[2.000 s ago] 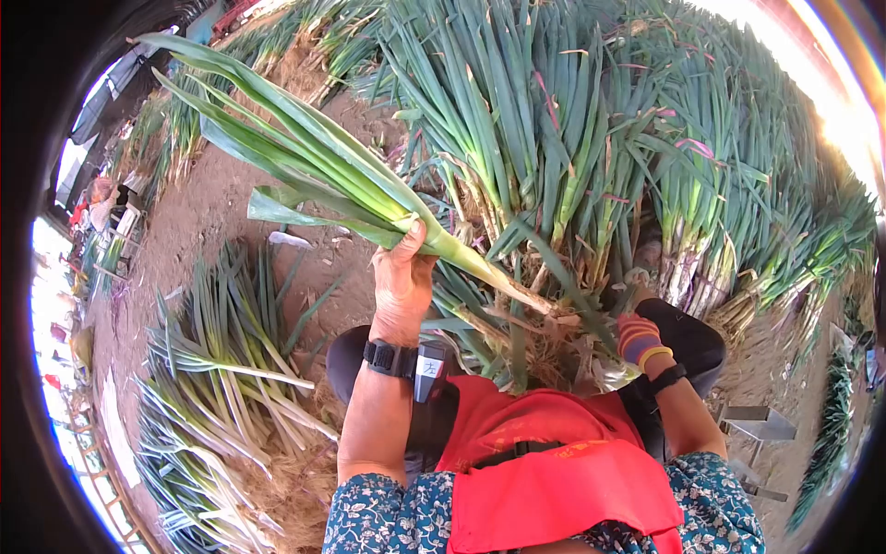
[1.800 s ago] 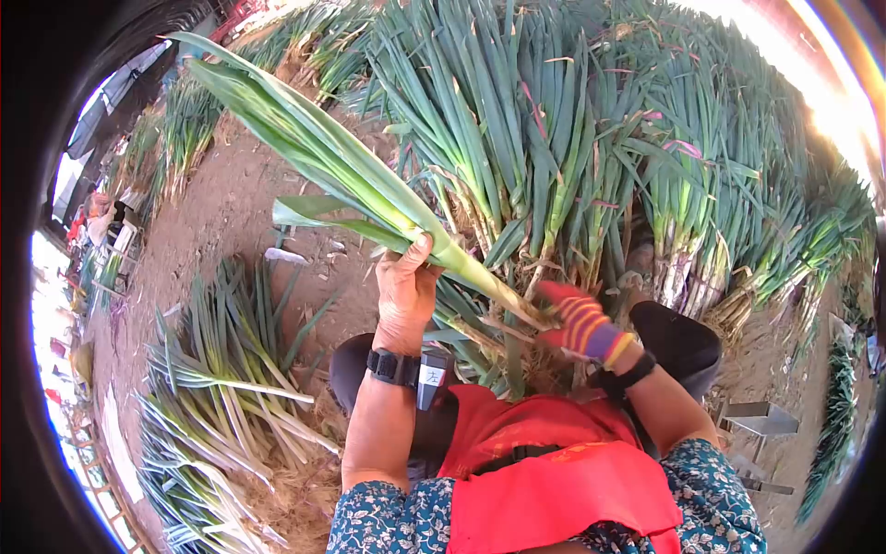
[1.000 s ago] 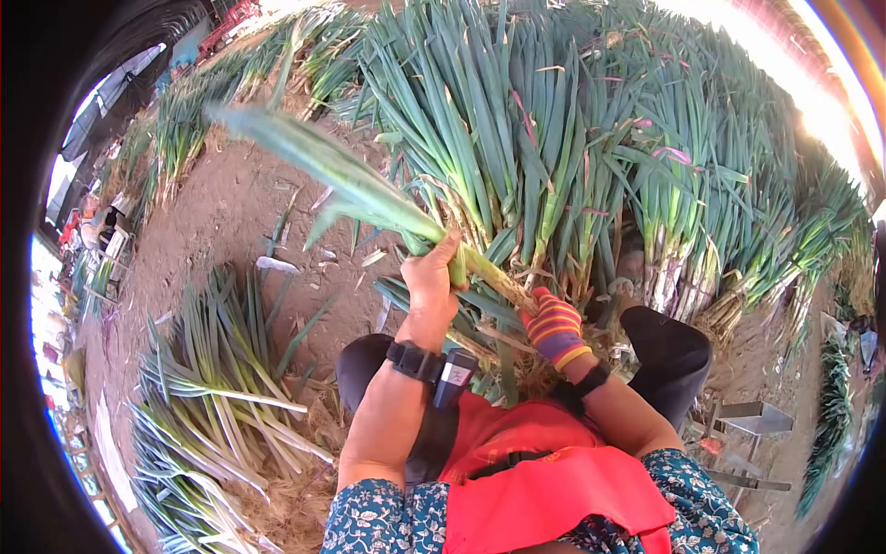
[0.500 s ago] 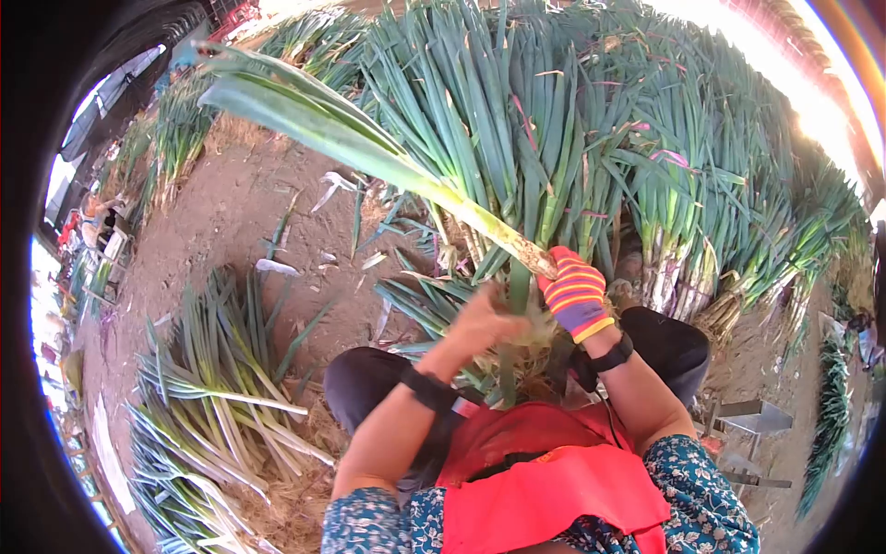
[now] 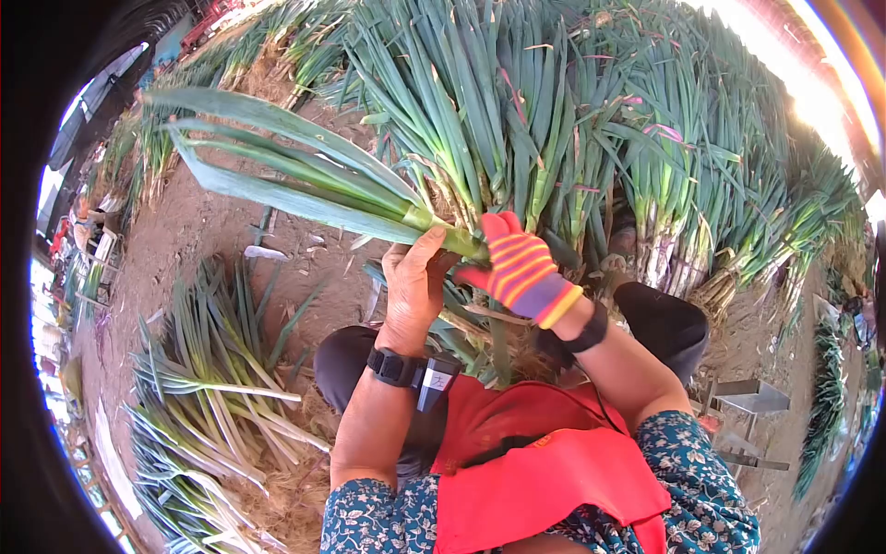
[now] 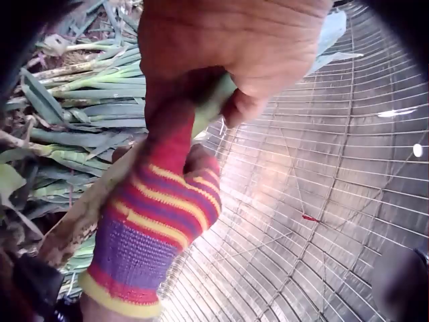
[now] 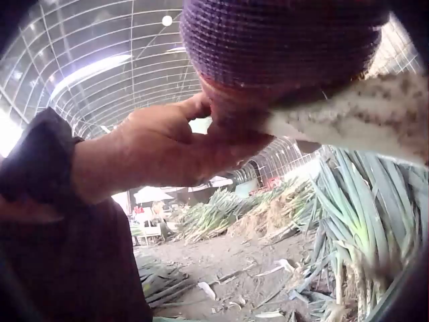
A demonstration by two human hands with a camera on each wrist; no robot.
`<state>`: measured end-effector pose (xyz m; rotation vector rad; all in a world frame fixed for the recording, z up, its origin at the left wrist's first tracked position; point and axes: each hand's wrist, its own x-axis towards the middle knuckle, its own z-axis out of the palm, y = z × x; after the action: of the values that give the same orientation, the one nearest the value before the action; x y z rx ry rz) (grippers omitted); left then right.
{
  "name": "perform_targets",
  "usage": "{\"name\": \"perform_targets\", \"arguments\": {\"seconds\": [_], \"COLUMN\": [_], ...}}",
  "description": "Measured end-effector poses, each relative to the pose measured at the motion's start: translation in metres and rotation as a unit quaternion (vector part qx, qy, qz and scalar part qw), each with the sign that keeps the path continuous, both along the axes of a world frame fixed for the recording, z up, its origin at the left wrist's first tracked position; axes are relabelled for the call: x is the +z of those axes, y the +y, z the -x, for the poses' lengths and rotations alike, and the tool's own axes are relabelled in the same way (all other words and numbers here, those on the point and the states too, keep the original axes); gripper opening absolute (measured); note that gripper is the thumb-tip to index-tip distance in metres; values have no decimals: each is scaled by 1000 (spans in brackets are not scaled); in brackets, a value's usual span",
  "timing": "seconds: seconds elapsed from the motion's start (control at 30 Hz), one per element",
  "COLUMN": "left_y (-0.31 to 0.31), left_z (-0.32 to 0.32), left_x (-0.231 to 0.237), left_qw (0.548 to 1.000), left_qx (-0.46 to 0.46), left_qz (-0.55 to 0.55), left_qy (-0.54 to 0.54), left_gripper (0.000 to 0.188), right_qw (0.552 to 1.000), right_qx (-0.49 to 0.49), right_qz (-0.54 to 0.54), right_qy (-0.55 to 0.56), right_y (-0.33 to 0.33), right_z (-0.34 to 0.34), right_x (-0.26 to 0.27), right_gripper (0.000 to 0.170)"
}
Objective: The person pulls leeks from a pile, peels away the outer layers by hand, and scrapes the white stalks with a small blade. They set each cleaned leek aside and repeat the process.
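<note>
My bare left hand (image 5: 411,282) grips a large green onion (image 5: 415,218) just below where its leaves spread, the leaves pointing to the upper left in the head view. Right beside it, my right hand (image 5: 528,270), in a striped knit glove, has its fingers over the stalk and its thumb on the near side. In the left wrist view the glove (image 6: 164,208) hides part of the pale, dirt-flecked stalk (image 6: 84,218). From the right wrist view, the stalk (image 7: 362,121) sticks out beyond the glove's purple cuff (image 7: 275,47).
Upright green onion bundles (image 5: 443,102), some with pink ties, crowd the far side and right. A pile of green onions (image 5: 221,388) lies at left, roots towards my knees. Loose leaves and stalks (image 5: 498,351) lie before my lap. A small metal stand (image 5: 752,397) is at right.
My right hand came up from beside the knee, took the stalk's root end, then moved up towards the leaves. My left hand briefly let go and now grips the green onion again.
</note>
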<state>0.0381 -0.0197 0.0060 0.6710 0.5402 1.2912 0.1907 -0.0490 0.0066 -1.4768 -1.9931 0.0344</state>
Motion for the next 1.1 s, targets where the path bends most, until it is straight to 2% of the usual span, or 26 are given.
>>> {"name": "perform_targets", "arguments": {"seconds": [0.07,0.13,0.17,0.23,0.27,0.3,0.37,0.4,0.43,0.5,0.57,0.63,0.7,0.77,0.83,0.87,0.9,1.0,1.07,1.1], "left_y": [0,1,0,0,0,0,-3,-4,-4,-1,-1,0,2,7,14,13,12,17,14,15], "left_z": [3,7,7,8,7,5,1,-1,-2,0,3,10,23,39,57,58,56,58,51,49], "left_x": [1,1,1,-4,-9,-9,-9,-8,-10,-13,-12,-15,-12,-12,-14,-14,-14,-17,-14,-11], "left_qw": [1000,999,999,999,999,998,997,996,996,994,991,985,982,973,974,974,975,976,977,978], "left_qx": [-7,-10,0,7,6,5,9,18,14,67,93,140,161,211,208,206,198,187,180,176], "left_qz": [13,28,34,42,47,51,62,71,73,70,60,36,30,37,61,53,45,54,54,51], "left_qy": [8,17,14,13,21,28,36,44,43,56,72,95,96,84,68,81,95,95,98,98], "left_gripper": [21,20,20,19,18,17,17,17,17,17,18,19,20,19,19,19,20,23,23,24], "right_qw": [1000,995,995,973,967,967,996,995,994,996,973,960,949,867,848,847,870,927,955,983], "right_qx": [9,81,83,149,123,119,9,-33,-44,-81,-155,-175,-163,-274,-307,-307,-292,-251,-114,-35], "right_qz": [23,-52,-48,-164,-199,-199,-84,-89,-99,28,139,127,146,315,353,355,321,204,265,179], "right_qy": [9,25,26,63,103,103,-18,32,13,-32,-104,-180,-229,-272,-249,-248,-233,-190,-70,-31], "right_y": [7,10,16,27,27,26,23,27,29,28,20,6,-28,-57,-92,-91,-91,-72,-42,-42], "right_z": [5,9,6,1,2,2,1,1,-6,-28,-49,-87,-129,-173,-228,-228,-225,-207,-178,-154], "right_x": [1,1,-8,-20,-27,-25,-23,-23,-26,-35,-41,-71,-91,-117,-161,-162,-160,-126,-94,-81], "right_gripper": [56,35,35,23,13,13,11,11,11,13,16,19,12,14,17,17,19,39,56,58]}}
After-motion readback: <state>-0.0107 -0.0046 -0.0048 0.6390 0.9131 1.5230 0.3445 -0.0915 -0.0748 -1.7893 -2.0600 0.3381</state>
